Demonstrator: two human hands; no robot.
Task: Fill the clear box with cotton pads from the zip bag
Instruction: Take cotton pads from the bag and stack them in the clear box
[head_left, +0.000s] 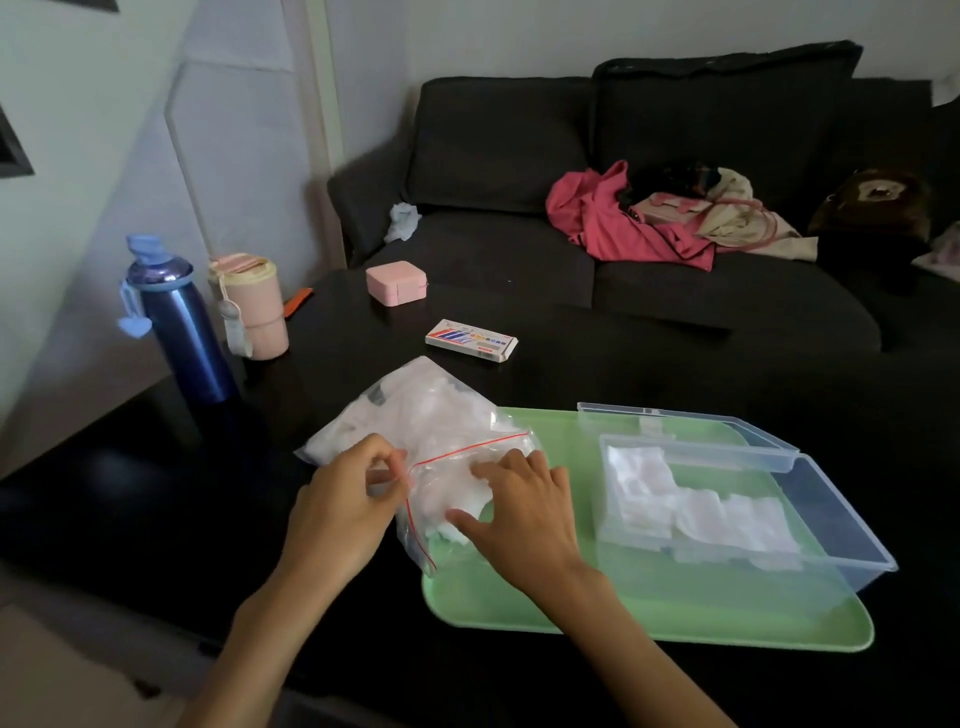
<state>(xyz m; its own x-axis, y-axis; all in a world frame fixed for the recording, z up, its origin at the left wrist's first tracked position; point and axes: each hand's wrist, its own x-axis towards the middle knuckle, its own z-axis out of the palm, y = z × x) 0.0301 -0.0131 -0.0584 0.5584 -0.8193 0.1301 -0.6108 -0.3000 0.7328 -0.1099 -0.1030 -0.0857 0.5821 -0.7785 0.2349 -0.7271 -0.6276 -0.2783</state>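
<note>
The zip bag (415, 431) lies half on the green tray (675, 613), left of the part-filled clear box (753, 499). The left hand (337, 499) pinches its red-lined mouth; the right hand (519, 499) reaches in, its grip hidden. Thin plastic could slip, spilling cotton pads (462, 499) onto the desk (571, 364).

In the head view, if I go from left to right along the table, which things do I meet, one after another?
Blue bottle → pink container → pink case → small carton → clear box. The zip bag, both hands and the green tray overlap in the middle, so I leave them out.
</note>
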